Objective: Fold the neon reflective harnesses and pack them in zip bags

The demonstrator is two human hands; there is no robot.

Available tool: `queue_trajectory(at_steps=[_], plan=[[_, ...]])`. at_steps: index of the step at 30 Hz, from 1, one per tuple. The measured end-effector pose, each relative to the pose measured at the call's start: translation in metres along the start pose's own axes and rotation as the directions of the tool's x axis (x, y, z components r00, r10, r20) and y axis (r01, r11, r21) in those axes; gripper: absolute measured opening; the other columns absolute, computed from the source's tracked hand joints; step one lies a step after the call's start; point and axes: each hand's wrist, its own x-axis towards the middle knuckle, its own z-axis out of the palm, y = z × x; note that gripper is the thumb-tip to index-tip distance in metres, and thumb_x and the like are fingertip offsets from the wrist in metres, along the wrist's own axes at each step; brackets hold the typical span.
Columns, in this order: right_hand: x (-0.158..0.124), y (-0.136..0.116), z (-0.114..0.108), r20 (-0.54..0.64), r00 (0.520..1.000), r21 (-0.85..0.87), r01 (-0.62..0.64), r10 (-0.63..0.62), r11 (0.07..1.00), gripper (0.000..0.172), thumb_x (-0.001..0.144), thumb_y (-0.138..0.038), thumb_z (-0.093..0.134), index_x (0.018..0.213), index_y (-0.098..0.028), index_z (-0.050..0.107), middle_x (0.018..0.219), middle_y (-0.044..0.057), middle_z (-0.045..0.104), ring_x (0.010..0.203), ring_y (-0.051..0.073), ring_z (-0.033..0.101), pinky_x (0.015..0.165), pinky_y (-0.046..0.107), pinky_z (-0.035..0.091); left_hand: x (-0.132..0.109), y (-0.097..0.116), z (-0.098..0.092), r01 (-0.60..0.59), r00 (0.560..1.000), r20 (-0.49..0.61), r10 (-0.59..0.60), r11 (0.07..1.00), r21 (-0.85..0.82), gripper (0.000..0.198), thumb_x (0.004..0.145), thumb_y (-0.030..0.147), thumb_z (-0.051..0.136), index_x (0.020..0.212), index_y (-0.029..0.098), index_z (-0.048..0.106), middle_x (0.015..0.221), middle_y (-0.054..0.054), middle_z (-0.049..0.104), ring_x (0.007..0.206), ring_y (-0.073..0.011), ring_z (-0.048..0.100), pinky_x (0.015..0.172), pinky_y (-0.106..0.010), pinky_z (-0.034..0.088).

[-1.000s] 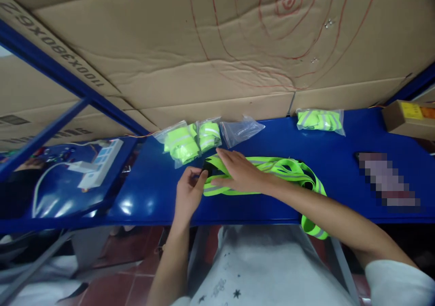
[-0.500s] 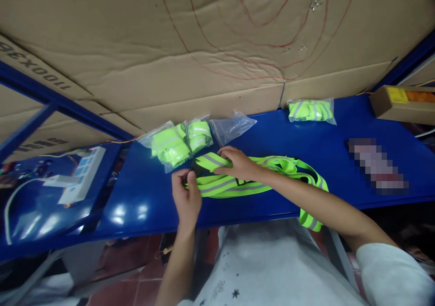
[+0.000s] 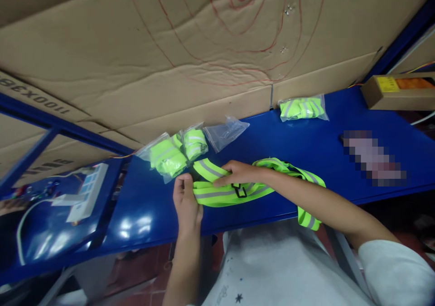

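Observation:
A bundle of neon-yellow reflective straps [image 3: 217, 196] with a grey stripe lies along the blue table. My left hand [image 3: 186, 202] is closed on its left end, thumb up; the inner fingers are hidden. Over the middle of the bundle, my right hand [image 3: 239, 174] grips a raised loop of the strap, its fingertips partly tucked behind the band. Below that hand a black buckle [image 3: 240, 191] shows on the strap. One strap end [image 3: 308, 219] hangs over the table's front edge at the right.
Two clear bags of yellow straps [image 3: 168, 156] lie behind my left hand, beside a flat plastic bag [image 3: 226, 134]. Another bagged strap [image 3: 302, 108] sits farther right, near a cardboard box [image 3: 396, 98]. A blurred-out object [image 3: 374, 156] and a power strip [image 3: 87, 193] lie on the blue surfaces.
The view has shifted slightly. My left fingers have closed further at the strap's left end, where a dark piece showed before. The black buckle is now more exposed below my right hand.

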Motion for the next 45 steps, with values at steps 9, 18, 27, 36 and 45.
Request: queue_trajectory(at_steps=[9,18,27,36,45], plan=[[-0.004,0.000,0.000,0.238,0.962,0.123,-0.170,0.137,0.978,0.053,0.059,-0.046,0.095,0.102,-0.018,0.079,0.100,0.000,0.076,0.090,0.014,0.066,0.078,0.020,0.050,0.003,0.041,-0.010,-0.569,0.822,0.352,0.447,0.656,0.496,0.024,0.093,0.044,0.067,0.092,0.019,0.066,0.084,0.000,0.061,0.079,-0.0138,0.057,0.073,-0.024,0.045],[-0.004,0.000,-0.003,0.173,0.984,-0.036,-0.045,0.050,0.998,0.041,0.067,-0.045,0.090,0.093,-0.015,0.078,0.090,-0.001,0.075,0.083,0.015,0.063,0.070,0.022,0.045,0.006,0.041,-0.013,-0.553,0.830,0.282,0.482,0.643,0.530,0.023,0.095,0.043,0.065,0.095,0.019,0.066,0.088,-0.001,0.065,0.083,-0.0151,0.059,0.078,-0.026,0.045],[-0.001,-0.002,-0.005,0.162,0.985,-0.119,-0.037,0.057,0.992,0.037,0.068,-0.046,0.087,0.083,-0.014,0.075,0.077,-0.004,0.068,0.073,0.012,0.057,0.065,0.021,0.043,0.007,0.022,-0.010,0.015,0.997,0.068,-0.027,0.987,0.163,0.047,0.073,0.054,0.085,0.101,0.020,0.068,0.085,0.000,0.066,0.067,-0.0116,0.059,0.060,-0.022,0.047],[-0.001,0.005,-0.006,0.253,0.964,-0.075,-0.062,0.079,0.995,0.039,0.071,-0.048,0.086,0.088,-0.015,0.076,0.083,-0.002,0.070,0.076,0.011,0.058,0.069,0.020,0.045,0.002,-0.007,-0.010,0.476,0.862,0.168,-0.477,0.878,0.053,0.044,0.067,0.043,0.089,0.104,0.021,0.076,0.110,-0.009,0.076,0.094,-0.0248,0.072,0.076,-0.033,0.060],[0.001,0.010,0.000,0.213,0.976,-0.085,-0.019,0.037,0.996,0.038,0.070,-0.044,0.086,0.088,-0.013,0.074,0.086,-0.001,0.070,0.079,0.012,0.059,0.074,0.022,0.046,-0.010,-0.018,-0.016,0.004,0.970,0.231,-0.076,0.955,0.298,0.049,0.086,0.062,0.071,0.106,0.017,0.074,0.101,-0.009,0.075,0.093,-0.0222,0.070,0.079,-0.030,0.055]])
